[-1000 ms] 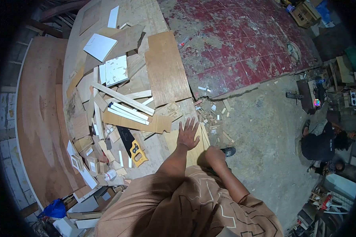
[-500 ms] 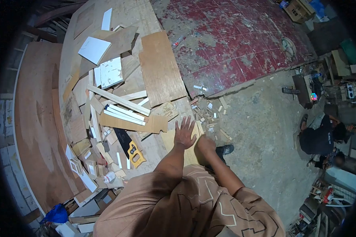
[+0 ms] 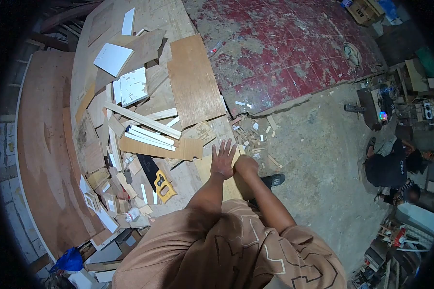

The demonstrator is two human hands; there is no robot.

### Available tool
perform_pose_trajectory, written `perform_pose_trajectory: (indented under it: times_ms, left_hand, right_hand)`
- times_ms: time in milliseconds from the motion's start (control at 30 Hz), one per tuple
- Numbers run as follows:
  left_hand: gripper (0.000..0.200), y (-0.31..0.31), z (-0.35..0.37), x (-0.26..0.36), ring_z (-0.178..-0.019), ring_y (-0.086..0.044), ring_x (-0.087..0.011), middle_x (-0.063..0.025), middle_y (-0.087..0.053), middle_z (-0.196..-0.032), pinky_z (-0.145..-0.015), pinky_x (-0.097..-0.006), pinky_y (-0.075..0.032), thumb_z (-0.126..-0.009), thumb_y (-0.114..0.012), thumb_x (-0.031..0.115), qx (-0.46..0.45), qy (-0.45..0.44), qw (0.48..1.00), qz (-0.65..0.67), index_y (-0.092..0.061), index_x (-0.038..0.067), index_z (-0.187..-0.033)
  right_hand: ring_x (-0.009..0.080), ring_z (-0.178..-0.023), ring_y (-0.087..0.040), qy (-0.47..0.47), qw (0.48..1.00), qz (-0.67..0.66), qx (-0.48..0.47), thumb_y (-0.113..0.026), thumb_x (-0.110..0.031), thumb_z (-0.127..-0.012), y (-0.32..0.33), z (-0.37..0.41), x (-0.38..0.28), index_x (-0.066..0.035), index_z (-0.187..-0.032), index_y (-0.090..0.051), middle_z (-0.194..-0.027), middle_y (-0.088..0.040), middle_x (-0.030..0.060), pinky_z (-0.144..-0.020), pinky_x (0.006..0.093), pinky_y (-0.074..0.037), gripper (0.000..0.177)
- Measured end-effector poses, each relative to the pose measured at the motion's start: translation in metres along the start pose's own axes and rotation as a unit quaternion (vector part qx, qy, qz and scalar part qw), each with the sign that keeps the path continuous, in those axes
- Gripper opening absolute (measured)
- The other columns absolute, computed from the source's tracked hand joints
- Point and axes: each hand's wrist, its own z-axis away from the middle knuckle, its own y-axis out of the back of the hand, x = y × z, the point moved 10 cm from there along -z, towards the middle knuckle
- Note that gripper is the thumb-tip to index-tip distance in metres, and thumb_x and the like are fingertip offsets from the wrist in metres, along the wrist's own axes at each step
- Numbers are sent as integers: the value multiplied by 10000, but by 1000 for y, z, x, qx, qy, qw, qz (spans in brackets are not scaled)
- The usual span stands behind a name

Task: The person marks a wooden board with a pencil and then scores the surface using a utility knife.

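Observation:
My left hand (image 3: 222, 160) lies flat with its fingers spread on a light wooden board (image 3: 204, 166) at the table's near right edge. Beside it, at the board's right side, my right hand (image 3: 246, 166) is closed; what its fingers hold, if anything, is hidden. A handsaw with a yellow handle (image 3: 164, 187) lies to the left of my forearm. Beyond my hands, a brown plywood sheet (image 3: 195, 82) rests on the table, with white-edged strips (image 3: 152, 138) and a notched brown board (image 3: 188, 150) to its lower left.
White panels (image 3: 133, 86) and wood offcuts cover parts of the worktable (image 3: 164, 12). A long curved panel (image 3: 46, 144) stands at the left. Scraps (image 3: 255, 137) litter the floor beside the table. At the right, a person in a dark shirt (image 3: 388, 166) crouches near tools.
My right hand has moved slightly up and left, closer to my left hand. My left hand stays spread on the board. The view has shifted slightly.

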Motion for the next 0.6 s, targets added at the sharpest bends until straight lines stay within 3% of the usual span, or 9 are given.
perform_pose_trajectory:
  times_ms: [167,233,367,433,600]
  left_hand:
    - [774,-9,0,-2,-1474,-96,-311,-110,-117,-1599,-1145,-617,-52,-863,-489,469,17,1,1000,3,-218,160,-1519]
    - [775,-6,-2,-4,-1475,-94,-310,-110,-117,-1599,-1146,-615,-51,-865,-489,467,31,1,999,8,-213,159,-1520]
    - [765,-8,1,-3,-1471,-104,-326,-124,-129,-1594,-1144,-620,-50,-861,-487,465,45,-5,999,16,-242,141,-1509]
    - [759,-4,1,-2,-1467,-112,-341,-141,-138,-1591,-1141,-627,-47,-852,-495,457,69,-11,997,23,-275,125,-1497]
    - [779,-4,0,-3,-1475,-89,-313,-102,-108,-1601,-1149,-616,-46,-879,-477,495,27,2,999,20,-191,168,-1525]
  right_hand:
    - [371,-1001,-673,-35,997,-58,26,-547,-195,-861,0,29,20,6,-1025,-681,-1067,-679,235,-838,445,-543,292]
    - [399,-974,-671,-39,999,-15,-18,-515,-186,-871,-3,63,32,4,-1016,-672,-1010,-683,244,-821,459,-547,286]
    - [401,-984,-666,-78,994,-5,-79,-503,-171,-869,52,122,28,8,-1015,-680,-1042,-676,248,-826,468,-541,291]
    - [399,-999,-660,-41,989,23,-138,-505,-168,-867,65,113,13,3,-1021,-691,-1073,-665,252,-837,475,-534,296]
    - [358,-1037,-663,19,991,54,-121,-601,-217,-830,28,15,-11,-41,-1062,-709,-1138,-669,193,-858,427,-535,310]
